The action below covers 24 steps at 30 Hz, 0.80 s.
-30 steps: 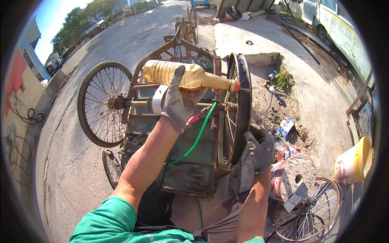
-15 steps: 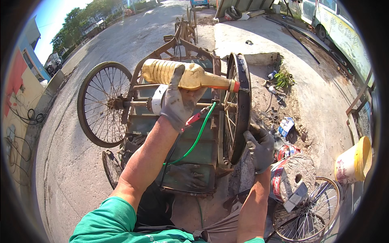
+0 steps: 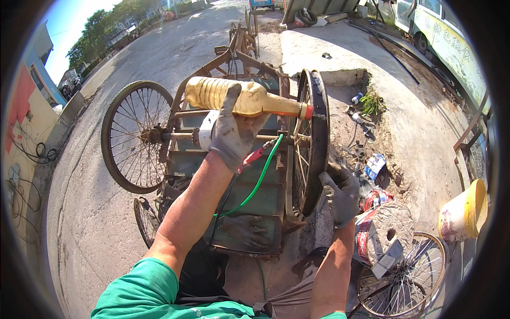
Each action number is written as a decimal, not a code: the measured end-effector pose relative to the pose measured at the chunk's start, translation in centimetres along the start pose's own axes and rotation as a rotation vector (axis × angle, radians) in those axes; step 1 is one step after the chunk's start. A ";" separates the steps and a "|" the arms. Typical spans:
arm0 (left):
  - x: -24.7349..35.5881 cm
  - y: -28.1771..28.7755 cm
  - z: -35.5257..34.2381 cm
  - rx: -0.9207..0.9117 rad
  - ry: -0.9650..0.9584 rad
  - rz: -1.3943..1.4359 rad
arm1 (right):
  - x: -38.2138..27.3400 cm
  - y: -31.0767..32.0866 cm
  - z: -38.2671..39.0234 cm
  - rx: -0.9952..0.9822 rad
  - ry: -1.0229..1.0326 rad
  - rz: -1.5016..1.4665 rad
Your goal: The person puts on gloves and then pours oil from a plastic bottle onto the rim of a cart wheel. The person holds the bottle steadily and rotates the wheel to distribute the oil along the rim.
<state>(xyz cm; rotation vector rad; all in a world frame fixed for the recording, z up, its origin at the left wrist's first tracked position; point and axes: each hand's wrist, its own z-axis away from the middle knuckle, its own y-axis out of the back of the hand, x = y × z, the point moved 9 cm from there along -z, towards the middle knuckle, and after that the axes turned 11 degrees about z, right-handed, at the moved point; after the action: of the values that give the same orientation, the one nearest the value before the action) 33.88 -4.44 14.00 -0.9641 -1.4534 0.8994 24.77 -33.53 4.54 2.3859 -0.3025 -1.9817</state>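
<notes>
My left hand (image 3: 236, 127), in a dirty grey glove, grips a yellowish plastic bottle (image 3: 223, 97) from below. The bottle lies nearly level, and its red-tipped neck (image 3: 305, 111) points right, at the dark rim of the right wheel (image 3: 322, 138). Whether the tip touches the rim I cannot tell. My right hand (image 3: 341, 194), also gloved, is closed on the near right edge of that wheel, some fingertips hidden. The wheel belongs to a rusty upturned cart frame (image 3: 183, 101). Just below my left hand is a red-handled tool (image 3: 254, 156) beside a green hose (image 3: 256, 191).
A spoked wheel (image 3: 137, 137) stands on the cart's left side. A loose glove (image 3: 247, 229) lies on the cart bed. At the right are a dusty round roll (image 3: 396, 220), a loose spoked wheel (image 3: 406, 287) and a yellow-rimmed bucket (image 3: 462, 212). Rubble and scraps (image 3: 358, 143) litter the ground.
</notes>
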 end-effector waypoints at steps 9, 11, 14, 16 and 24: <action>0.2 0.1 -0.2 -0.011 -0.011 -0.011 | -0.3 -0.2 0.1 -0.003 -0.040 -0.033; 0.2 0.1 -0.2 -0.009 -0.006 -0.014 | -0.5 -0.2 0.1 -0.018 -0.018 -0.017; 0.1 0.0 -0.2 -0.011 -0.004 -0.014 | -0.7 -0.2 0.2 -0.020 -0.024 -0.050; 0.1 -0.1 -0.2 -0.012 -0.005 -0.015 | -0.6 -0.2 0.2 -0.007 -0.031 -0.036; 0.1 0.0 -0.4 0.004 -0.003 -0.026 | -0.8 -0.2 0.1 0.000 -0.017 -0.079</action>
<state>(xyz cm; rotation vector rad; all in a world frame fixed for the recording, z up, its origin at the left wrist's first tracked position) 34.23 -4.30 14.03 -0.9389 -1.4634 0.8851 24.61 -33.17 5.23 2.4186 -0.2126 -2.0350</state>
